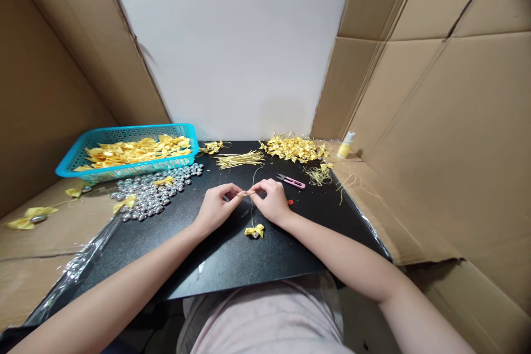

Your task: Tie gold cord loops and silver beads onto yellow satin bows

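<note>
Over the middle of the black table, my left hand (221, 204) pinches a thin gold cord between thumb and fingertips. My right hand (270, 199) pinches the same cord just beside it, the fingertips of both hands nearly touching. One end of the gold cord (251, 213) runs down toward me to a yellow bow (254, 230) with a small silver bead, lying on the table. The other end curves up and away behind my fingers. Any knot or loop between the fingertips is too small to make out.
A blue basket (70, 161) of yellow bows stands back left, beside silver beads (145, 193). Farther back lie cut gold cords (239, 160) and a pile of finished-looking bows (294, 147). Pink snips (291, 181), cord scraps (318, 176) and a small bottle (345, 145) are at right. Cardboard walls flank the table.
</note>
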`<state>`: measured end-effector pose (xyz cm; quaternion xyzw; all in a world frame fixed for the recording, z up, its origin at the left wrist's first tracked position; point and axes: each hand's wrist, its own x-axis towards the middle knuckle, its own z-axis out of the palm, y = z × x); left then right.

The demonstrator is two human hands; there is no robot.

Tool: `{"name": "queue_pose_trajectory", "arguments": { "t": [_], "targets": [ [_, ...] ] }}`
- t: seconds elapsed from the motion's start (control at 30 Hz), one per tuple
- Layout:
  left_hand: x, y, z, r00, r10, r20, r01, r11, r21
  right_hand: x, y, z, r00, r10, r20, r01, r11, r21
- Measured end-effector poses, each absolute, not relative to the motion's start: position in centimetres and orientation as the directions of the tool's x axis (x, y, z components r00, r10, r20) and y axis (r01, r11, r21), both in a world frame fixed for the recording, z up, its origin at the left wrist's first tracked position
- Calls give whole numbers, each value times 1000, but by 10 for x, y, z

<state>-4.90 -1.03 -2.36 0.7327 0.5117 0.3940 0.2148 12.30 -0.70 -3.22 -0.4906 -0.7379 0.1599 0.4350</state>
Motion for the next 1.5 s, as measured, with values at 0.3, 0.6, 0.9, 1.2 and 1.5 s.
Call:
{"name": "queue_pose_trajectory", "arguments": {
  "t": [0.3, 0.6, 0.9, 1.2, 1.5],
  "targets": [
    [-45, -13, -19, 157, 918, 363, 587, -383, 714, 123, -6, -34, -175, 870, 462, 616, 463, -638],
    [-48, -10, -25, 166, 919, 357, 602, -381, 702, 123, -6, -33, -201, 866, 457, 648, 468, -601],
    [-47, -10, -25, 165, 914, 370, 591, -392, 705, 123, -7, -32, -206, 853, 480, 632, 490, -600],
    [-49, -10, -27, 168, 900, 401, 569, -421, 707, 123, -6, -33, -123, 854, 506, 539, 486, -688],
    [-49, -9, -26, 171, 905, 390, 581, -412, 702, 122, -7, -33, -124, 837, 532, 541, 507, -671]
  ]
}}
